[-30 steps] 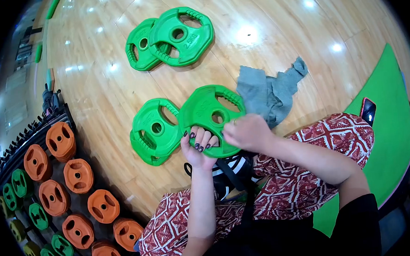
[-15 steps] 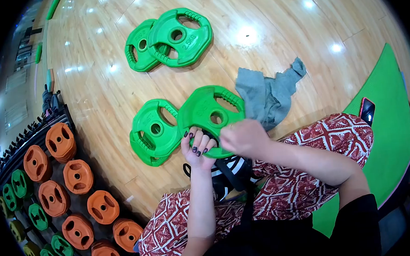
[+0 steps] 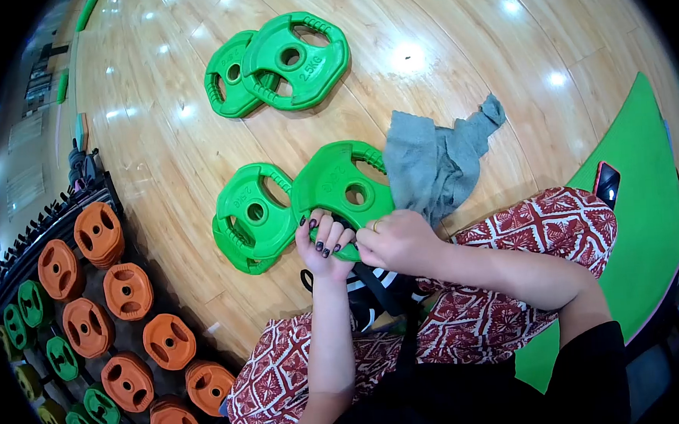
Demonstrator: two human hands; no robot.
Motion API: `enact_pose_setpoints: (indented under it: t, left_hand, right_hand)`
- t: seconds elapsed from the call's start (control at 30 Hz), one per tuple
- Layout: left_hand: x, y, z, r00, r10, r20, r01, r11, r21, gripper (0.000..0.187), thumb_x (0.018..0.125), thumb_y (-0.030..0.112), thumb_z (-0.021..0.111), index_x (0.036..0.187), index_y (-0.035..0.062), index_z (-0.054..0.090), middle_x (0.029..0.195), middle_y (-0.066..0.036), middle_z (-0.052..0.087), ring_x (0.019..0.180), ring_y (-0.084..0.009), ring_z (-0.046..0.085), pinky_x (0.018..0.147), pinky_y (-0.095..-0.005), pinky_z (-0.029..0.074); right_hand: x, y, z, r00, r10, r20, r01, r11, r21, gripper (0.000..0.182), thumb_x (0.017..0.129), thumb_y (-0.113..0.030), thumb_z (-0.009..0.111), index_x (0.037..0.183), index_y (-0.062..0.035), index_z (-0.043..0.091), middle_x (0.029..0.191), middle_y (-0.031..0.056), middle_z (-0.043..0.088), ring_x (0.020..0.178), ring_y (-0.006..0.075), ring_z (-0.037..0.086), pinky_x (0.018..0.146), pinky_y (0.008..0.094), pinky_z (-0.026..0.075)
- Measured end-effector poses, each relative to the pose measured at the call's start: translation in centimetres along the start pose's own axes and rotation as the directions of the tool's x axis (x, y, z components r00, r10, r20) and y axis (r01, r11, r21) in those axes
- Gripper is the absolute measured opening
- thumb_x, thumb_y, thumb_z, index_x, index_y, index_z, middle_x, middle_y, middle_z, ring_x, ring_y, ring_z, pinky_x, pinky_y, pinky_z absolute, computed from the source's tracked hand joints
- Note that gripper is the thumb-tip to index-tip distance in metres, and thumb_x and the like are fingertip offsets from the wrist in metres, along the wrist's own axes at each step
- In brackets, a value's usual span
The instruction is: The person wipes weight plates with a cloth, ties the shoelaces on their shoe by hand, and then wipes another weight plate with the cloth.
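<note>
the green plate (image 3: 330,188) overlaps another; at its lower rim, the left hand (image 3: 327,247) clasps, fingers curled; the right hand (image 3: 396,243), beside it, is balled, its contents hidden from me.

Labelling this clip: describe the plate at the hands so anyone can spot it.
Start at the wood floor, then the red patterned trousers. Just beyond them, immediately left of the grey cloth, is a green plate. Unlike the other green plates, it has the left hand and right hand at its near edge.
</note>
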State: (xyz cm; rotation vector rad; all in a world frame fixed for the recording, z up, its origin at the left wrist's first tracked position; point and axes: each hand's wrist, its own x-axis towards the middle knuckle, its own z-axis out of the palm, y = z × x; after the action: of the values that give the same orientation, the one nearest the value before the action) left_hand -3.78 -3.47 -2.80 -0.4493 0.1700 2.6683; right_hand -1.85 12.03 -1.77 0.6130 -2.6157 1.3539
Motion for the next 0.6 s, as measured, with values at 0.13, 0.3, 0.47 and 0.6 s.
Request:
enact_pose_setpoints:
  t: [0.13, 0.3, 0.47, 0.6]
  left_hand:
    - [-0.1, 0.0, 0.0, 1.000, 0.000, -0.023, 0.000, 1.000, 0.003, 0.017, 0.088, 0.025, 0.042, 0.080, 0.0108, 0.044, 0.051, 0.004, 0.037, 0.043, -0.0048, 0.034, 0.047, -0.0213, 0.030]
    - [0.0, 0.0, -0.1, 1.000, -0.007, 0.003, 0.007, 1.000, -0.012, 0.017, 0.088, 0.025, 0.042, 0.080, 0.0108, 0.044, 0.052, 0.004, 0.037, 0.044, -0.0053, 0.035, 0.049, -0.0218, 0.030]
    - [0.0, 0.2, -0.2, 1.000, -0.013, 0.019, 0.013, 1.000, 0.015, 0.018, 0.089, 0.026, 0.040, 0.079, 0.0111, 0.043, 0.053, 0.004, 0.037, 0.044, -0.0059, 0.035, 0.049, -0.0225, 0.031]
    - [0.0, 0.2, -0.2, 1.000, -0.007, 0.007, 0.007, 1.000, 0.010, 0.018, 0.089, 0.026, 0.040, 0.079, 0.0107, 0.043, 0.053, 0.003, 0.037, 0.044, -0.0062, 0.035, 0.049, -0.0223, 0.031]
  right_hand:
    - [0.0, 1.7, 0.2, 1.000, 0.007, -0.008, -0.008, 0.993, -0.114, 0.019, 0.068, -0.017, 0.059, 0.058, -0.0090, 0.044, 0.046, 0.0049, 0.045, 0.041, 0.0223, 0.050, 0.037, 0.0350, 0.038]
    - [0.0, 0.3, -0.1, 0.999, -0.040, 0.002, 0.040, 0.996, -0.074, 0.018, 0.066, -0.017, 0.059, 0.057, -0.0091, 0.045, 0.046, 0.0037, 0.043, 0.041, 0.0213, 0.049, 0.037, 0.0349, 0.037]
    - [0.0, 0.6, 0.3, 0.993, -0.112, 0.038, 0.112, 0.994, 0.004, 0.018, 0.066, -0.018, 0.060, 0.058, -0.0090, 0.047, 0.049, 0.0031, 0.045, 0.044, 0.0208, 0.051, 0.040, 0.0335, 0.039]
    - [0.2, 1.3, 0.5, 0.997, -0.074, 0.034, 0.075, 0.996, -0.047, 0.019, 0.068, -0.020, 0.059, 0.057, -0.0093, 0.048, 0.050, 0.0038, 0.047, 0.045, 0.0208, 0.052, 0.040, 0.0335, 0.040]
